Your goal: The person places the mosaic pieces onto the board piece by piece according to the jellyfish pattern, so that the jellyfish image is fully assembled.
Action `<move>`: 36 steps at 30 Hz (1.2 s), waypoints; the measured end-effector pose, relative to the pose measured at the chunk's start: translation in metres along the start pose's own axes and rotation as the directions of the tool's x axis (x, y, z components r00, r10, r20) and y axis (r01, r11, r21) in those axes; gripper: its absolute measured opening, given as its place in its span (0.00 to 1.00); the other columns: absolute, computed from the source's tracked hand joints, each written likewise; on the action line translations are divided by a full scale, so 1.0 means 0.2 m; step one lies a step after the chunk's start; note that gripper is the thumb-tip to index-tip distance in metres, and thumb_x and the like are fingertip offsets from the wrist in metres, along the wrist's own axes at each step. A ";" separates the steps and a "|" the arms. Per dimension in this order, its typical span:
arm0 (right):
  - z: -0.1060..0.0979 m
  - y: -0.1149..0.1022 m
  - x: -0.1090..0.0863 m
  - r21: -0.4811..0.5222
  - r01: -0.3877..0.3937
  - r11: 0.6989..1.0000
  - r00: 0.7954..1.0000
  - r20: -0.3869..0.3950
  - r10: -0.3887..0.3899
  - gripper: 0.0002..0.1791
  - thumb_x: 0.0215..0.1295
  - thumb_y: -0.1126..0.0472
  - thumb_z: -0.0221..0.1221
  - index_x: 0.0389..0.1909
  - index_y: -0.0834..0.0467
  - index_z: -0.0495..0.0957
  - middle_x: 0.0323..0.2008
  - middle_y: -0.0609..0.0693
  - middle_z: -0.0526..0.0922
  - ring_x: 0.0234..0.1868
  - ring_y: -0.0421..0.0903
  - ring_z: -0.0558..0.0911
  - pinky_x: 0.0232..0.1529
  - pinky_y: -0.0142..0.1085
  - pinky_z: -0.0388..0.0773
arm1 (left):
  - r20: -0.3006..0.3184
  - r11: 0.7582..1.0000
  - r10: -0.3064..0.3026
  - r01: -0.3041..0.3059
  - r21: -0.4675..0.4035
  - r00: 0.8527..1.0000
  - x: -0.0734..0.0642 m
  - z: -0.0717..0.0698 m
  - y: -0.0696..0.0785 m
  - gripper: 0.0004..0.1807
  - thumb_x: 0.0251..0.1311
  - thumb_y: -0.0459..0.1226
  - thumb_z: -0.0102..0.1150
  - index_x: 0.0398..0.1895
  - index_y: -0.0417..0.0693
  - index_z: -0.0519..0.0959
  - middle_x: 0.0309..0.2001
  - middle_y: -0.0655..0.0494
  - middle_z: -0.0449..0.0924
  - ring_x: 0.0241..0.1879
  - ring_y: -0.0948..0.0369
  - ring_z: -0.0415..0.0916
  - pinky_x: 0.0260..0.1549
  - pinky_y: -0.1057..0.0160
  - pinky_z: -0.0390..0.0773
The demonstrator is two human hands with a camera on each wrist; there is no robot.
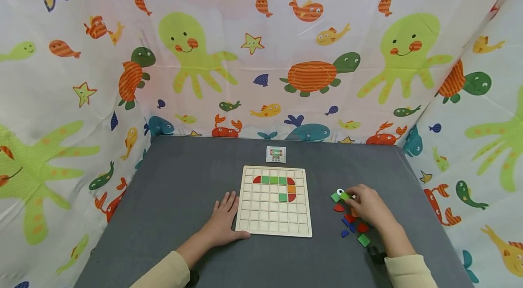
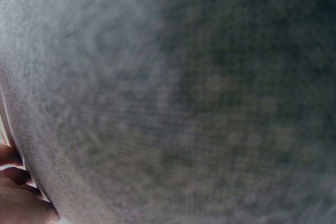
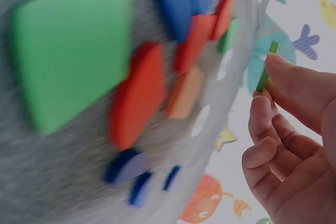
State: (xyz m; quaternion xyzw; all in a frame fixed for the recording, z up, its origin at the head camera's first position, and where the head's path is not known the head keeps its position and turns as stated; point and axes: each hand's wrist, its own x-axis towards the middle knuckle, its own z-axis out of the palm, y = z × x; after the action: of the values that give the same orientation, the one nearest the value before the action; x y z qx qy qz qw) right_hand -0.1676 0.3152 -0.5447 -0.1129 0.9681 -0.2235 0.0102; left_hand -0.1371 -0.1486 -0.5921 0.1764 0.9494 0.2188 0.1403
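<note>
A wooden grid board (image 1: 261,217) lies on the grey table, with red, green and orange tiles set in its upper right cells. My left hand (image 1: 224,222) rests at the board's left edge, fingers straight and spread, thumb at the near left corner. Over the loose pieces on the right, my right hand (image 1: 369,206) pinches a green tile (image 3: 267,66) between thumb and fingertips, clear of the table in the right wrist view. Beneath and around it lie red pieces (image 3: 139,98), blue pieces (image 3: 176,11), an orange piece (image 3: 185,93) and a green square (image 3: 73,51).
A small picture card (image 1: 276,154) with a coloured pattern lies beyond the board. The grey table (image 1: 184,179) ends at a curtain (image 1: 245,79) printed with sea animals. A dark object (image 1: 376,255) sits by the right wrist. Mostly blurred tabletop (image 2: 131,103) fills the left wrist view.
</note>
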 end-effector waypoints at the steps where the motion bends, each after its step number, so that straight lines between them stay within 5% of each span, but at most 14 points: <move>1: -0.01 -0.02 0.01 -0.001 0.016 1.000 1.000 -0.006 -0.016 0.12 0.63 0.61 0.69 0.46 0.61 0.86 0.38 0.52 0.82 0.32 0.42 0.76 0.32 0.39 0.76 | -0.002 1.000 0.000 0.000 0.000 1.000 0.00 0.00 0.00 0.66 0.50 0.70 0.65 0.80 0.37 0.50 0.81 0.39 0.41 0.81 0.41 0.36 0.73 0.32 0.44; 11: -0.01 -0.19 0.09 0.014 0.099 0.995 0.994 -0.045 -0.098 0.13 0.61 0.63 0.71 0.46 0.61 0.86 0.39 0.54 0.83 0.31 0.43 0.76 0.31 0.36 0.74 | -0.003 1.000 0.008 -0.008 0.003 1.000 0.00 0.01 0.00 0.66 0.50 0.71 0.64 0.80 0.37 0.50 0.81 0.40 0.41 0.81 0.41 0.37 0.72 0.32 0.45; 24: 0.13 -0.36 0.22 0.055 0.125 0.991 0.992 -0.031 -0.124 0.13 0.61 0.60 0.71 0.46 0.59 0.87 0.40 0.53 0.83 0.29 0.41 0.72 0.29 0.34 0.70 | -0.005 1.000 -0.004 0.004 -0.006 1.000 -0.01 0.01 -0.01 0.66 0.50 0.70 0.65 0.80 0.37 0.50 0.81 0.40 0.41 0.81 0.42 0.36 0.73 0.33 0.44; 36: 0.23 -0.52 0.29 0.094 0.231 0.968 0.973 -0.011 -0.231 0.12 0.61 0.61 0.71 0.46 0.59 0.86 0.40 0.55 0.83 0.29 0.41 0.73 0.29 0.34 0.70 | 0.000 1.000 0.001 -0.001 0.003 1.000 0.01 0.01 -0.01 0.66 0.50 0.71 0.64 0.80 0.38 0.49 0.81 0.41 0.40 0.81 0.42 0.35 0.73 0.33 0.43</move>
State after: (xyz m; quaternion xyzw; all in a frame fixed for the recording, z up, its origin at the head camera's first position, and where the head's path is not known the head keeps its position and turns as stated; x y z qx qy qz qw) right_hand -0.1987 0.1918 -0.5403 -0.2243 0.9367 -0.2686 -0.0108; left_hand -0.1384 -0.1499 -0.5945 0.1769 0.9497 0.2174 0.1400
